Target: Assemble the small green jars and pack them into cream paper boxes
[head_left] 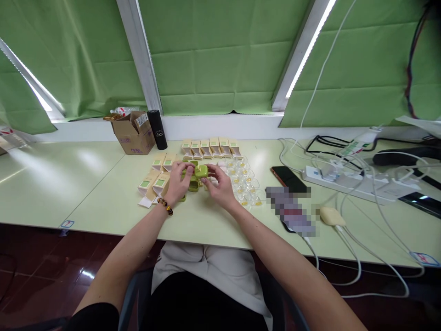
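A small green case (201, 171) with rounded corners is raised over the table between my two hands. My right hand (220, 186) grips it from the right, thumb below and fingers behind. At its left edge is my left hand (179, 181), fingers curled and thumb pressed in; what is pinched there is too small to make out. A bit of tan material, perhaps cord, shows on the case near the left fingertips. More green cases (193, 185) lie under and behind my hands, partly hidden. Beside my left hand stand several open cream boxes (148, 182) with green squares.
A row of cream boxes (211, 148) stands behind; clear plastic pieces with yellow centres (243, 180) lie to the right. Further right are a phone (290, 179), a blurred-out device (291, 211), a power strip (344, 185) and tangled cables. A cardboard box (134, 134) and black bottle (157, 130) stand back left.
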{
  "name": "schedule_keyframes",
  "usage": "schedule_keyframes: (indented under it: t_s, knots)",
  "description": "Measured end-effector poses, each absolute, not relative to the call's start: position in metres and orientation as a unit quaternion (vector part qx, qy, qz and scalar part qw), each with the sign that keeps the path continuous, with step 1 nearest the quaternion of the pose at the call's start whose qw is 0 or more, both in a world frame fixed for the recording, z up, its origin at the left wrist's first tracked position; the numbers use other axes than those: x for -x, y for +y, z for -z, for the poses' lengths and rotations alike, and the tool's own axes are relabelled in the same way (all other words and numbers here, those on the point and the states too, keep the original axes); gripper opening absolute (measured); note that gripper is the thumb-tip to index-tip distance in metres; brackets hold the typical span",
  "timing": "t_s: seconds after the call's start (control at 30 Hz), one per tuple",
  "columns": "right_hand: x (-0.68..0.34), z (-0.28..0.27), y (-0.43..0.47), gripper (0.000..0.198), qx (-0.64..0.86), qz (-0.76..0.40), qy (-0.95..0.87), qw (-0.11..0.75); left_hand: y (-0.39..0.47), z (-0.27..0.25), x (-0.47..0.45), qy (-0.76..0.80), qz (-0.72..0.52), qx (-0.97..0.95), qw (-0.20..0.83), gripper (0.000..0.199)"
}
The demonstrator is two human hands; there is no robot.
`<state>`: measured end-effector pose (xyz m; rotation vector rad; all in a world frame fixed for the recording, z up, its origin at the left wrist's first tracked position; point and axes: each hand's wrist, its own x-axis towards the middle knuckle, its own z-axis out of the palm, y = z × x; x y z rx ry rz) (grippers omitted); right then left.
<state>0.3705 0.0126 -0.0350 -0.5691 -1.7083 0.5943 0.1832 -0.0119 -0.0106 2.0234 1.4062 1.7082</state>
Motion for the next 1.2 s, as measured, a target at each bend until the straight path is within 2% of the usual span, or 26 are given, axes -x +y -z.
schedule_keyframes:
  t_s: [0.07, 0.27, 0.4, 0.5, 0.6, 0.77, 0.87, 0.97, 1.03, 1.1, 1.2]
  knots:
    - [-0.371, 0.036, 0.014, 0.041, 0.255, -0.264, -0.722, 0.587, -0.014, 0.009, -0.183, 0.443, -0.564, -0.694, 0.071, 0.048]
    - [-0.373, 0.033, 0.014, 0.046, 0.266, -0.276, -0.708, 0.593, -0.016, 0.008, -0.188, 0.404, -0.515, -0.745, 0.128, 0.058]
    - [-0.375, 0.029, 0.013, 0.048, 0.28, -0.316, -0.686, 0.593, -0.013, 0.011, -0.189, 0.419, -0.536, -0.711, 0.177, 0.051]
    - [-0.379, 0.025, 0.013, 0.043, 0.274, -0.353, -0.664, 0.599, -0.008, 0.015, -0.187, 0.417, -0.556, -0.682, 0.228, 0.046]
    - [-0.384, 0.018, 0.014, 0.033, 0.28, -0.357, -0.645, 0.615, -0.003, 0.017, -0.184, 0.37, -0.594, -0.648, 0.3, 0.049]
    - [-0.4, 0.003, 0.019, 0.016, 0.37, -0.253, -0.646, 0.618, 0.0, 0.014, -0.182, 0.309, -0.644, -0.574, 0.4, 0.064]
    - [-0.409, -0.007, 0.016, 0.012, 0.417, -0.145, -0.718, 0.538, 0.0, 0.014, -0.18, 0.298, -0.653, -0.542, 0.437, 0.068]
    - [-0.414, -0.017, 0.008, 0.007, 0.444, -0.035, -0.818, 0.365, 0.001, 0.015, -0.178, 0.292, -0.656, -0.526, 0.455, 0.066]
    - [-0.415, -0.023, 0.001, 0.007, 0.445, -0.007, -0.858, 0.257, 0.002, 0.016, -0.178, 0.294, -0.658, -0.523, 0.454, 0.063]
    - [-0.416, -0.026, -0.004, 0.013, 0.43, 0.007, -0.885, 0.176, 0.002, 0.016, -0.178, 0.299, -0.658, -0.523, 0.453, 0.063]
    - [-0.416, -0.026, -0.008, 0.026, 0.416, 0.041, -0.902, 0.108, 0.002, 0.016, -0.179, 0.303, -0.664, -0.518, 0.447, 0.063]
